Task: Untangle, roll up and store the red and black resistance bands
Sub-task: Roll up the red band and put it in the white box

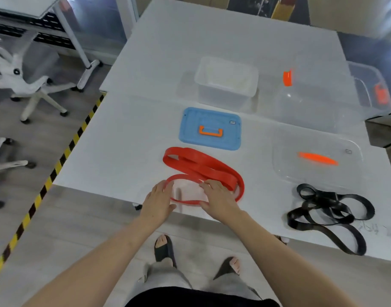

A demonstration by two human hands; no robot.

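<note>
The red resistance band (201, 166) lies in loose loops on the white table (128, 151), near its front edge. My left hand (158, 203) touches the left side of the band's nearest loop with straight fingers. On the right side of that same loop, my right hand (217, 199) has its fingers curled over the strip and its thumb under it. The black resistance band (327, 214) sits tangled at the front right of the table, one loop hanging over the edge, untouched.
A blue lid with an orange handle (210, 129) lies behind the red band. A clear box (226, 82) stands further back. A clear lid with an orange handle (316, 158) and a larger clear box (312, 107) are to the right. Office chairs (24, 80) stand at left.
</note>
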